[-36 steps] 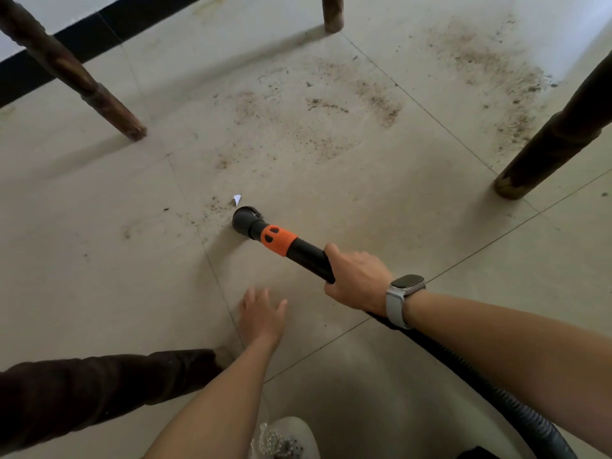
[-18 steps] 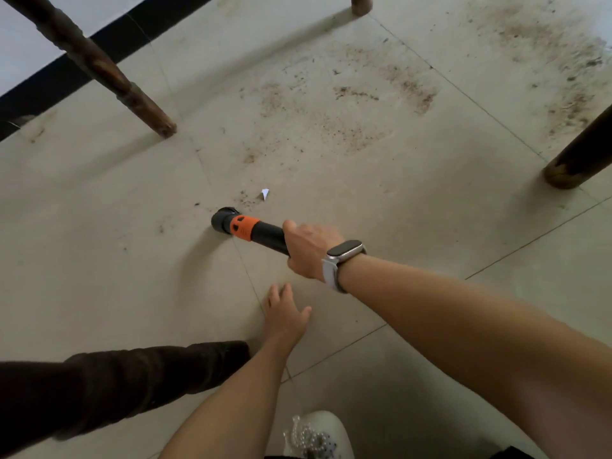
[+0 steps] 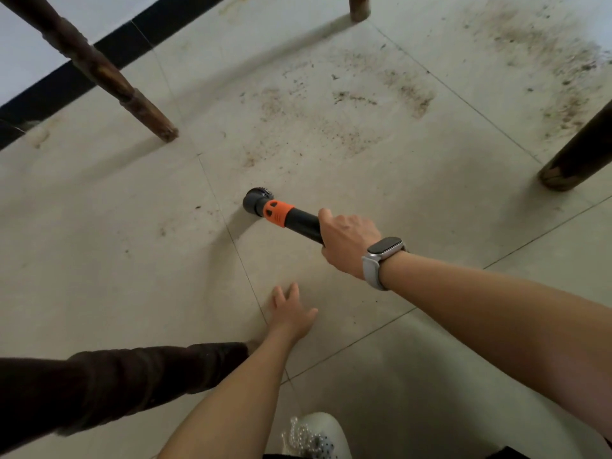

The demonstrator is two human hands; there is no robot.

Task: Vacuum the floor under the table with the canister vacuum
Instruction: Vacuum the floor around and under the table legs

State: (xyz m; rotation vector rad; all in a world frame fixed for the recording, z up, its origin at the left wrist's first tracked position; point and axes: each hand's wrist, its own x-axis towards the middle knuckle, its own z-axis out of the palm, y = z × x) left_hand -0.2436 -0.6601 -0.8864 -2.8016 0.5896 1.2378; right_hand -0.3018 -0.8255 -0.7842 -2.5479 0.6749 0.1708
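- The right hand [image 3: 347,245] is wrapped round the black vacuum wand [image 3: 303,225], fingers curled under it, just behind the orange collar [image 3: 276,212]; the round nozzle [image 3: 255,198] sits on the tiled floor [image 3: 99,276], roughly in the middle between the 4 table legs.
- The left hand [image 3: 291,313] lies flat on the floor on the near side of the nozzle, fingers spread and holding nothing — a prop for the crouch, so it looks best left planted while the other arm works.
- Beyond the nozzle lies the bulk of the job: brown dirt patches [image 3: 331,127] spread from just past the nozzle towards the far table leg [image 3: 359,6], with a heavier scatter beside the right table leg [image 3: 576,154].
- To do this step well, I would keep the nozzle mouth flush on the tile and push it slowly forward into the nearest patch — a small round mouth covers little per pass, so overlapping strokes seem needed.
- A few specks sit left of the nozzle, towards the left table leg [image 3: 132,97]; worth a pass too.
- Care near the legs: steer round them, not into them.
- The hose and canister are out of view.
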